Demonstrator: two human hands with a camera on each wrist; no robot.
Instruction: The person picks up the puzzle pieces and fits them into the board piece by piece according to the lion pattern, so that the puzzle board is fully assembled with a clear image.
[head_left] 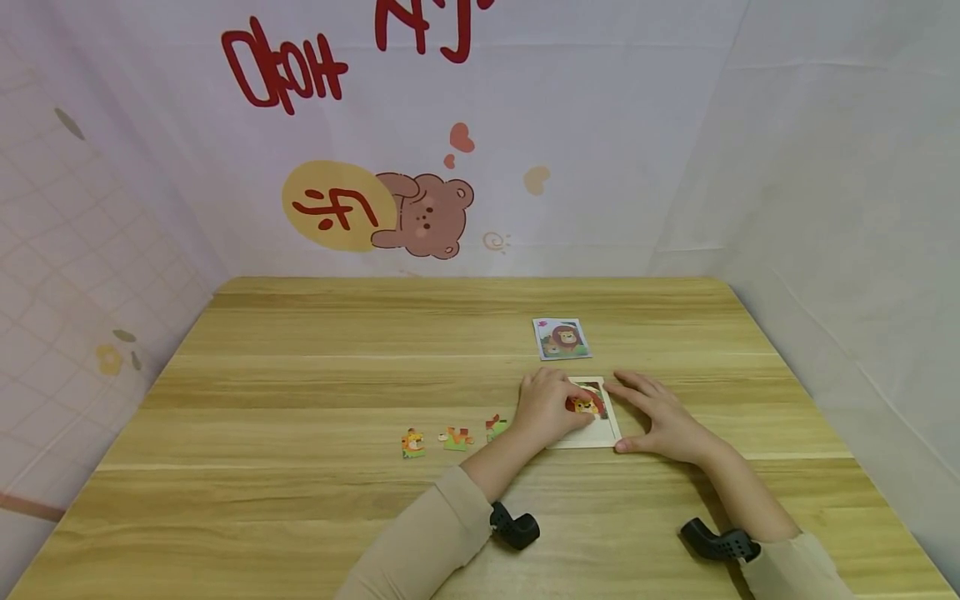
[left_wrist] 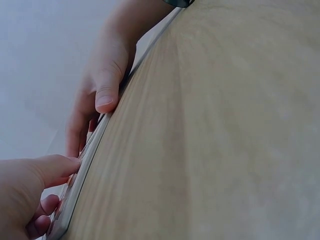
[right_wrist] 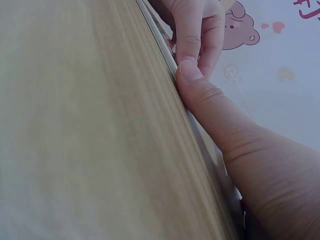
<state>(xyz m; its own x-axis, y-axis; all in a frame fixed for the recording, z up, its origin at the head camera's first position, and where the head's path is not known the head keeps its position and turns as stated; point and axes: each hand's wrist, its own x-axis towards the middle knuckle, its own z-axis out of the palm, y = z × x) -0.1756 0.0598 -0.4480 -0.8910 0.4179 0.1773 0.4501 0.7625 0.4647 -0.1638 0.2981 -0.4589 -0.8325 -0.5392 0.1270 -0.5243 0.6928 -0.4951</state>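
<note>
A small white-rimmed jigsaw tray lies flat on the wooden table, with lion-picture pieces in its upper part and bare white backing below. Over it, my left hand pinches a puzzle piece showing part of a lion's face; the hand covers the tray's left side. My right hand holds the tray's right side, thumb at the near corner and fingertips at the far one. In the right wrist view its thumb presses against the tray's near edge, close to the left hand's fingers.
Three loose puzzle pieces lie left of the tray: an orange-yellow one, a middle one and a green one beside the left wrist. Behind the tray lies a lion picture card. Printed cloth hangs behind the table.
</note>
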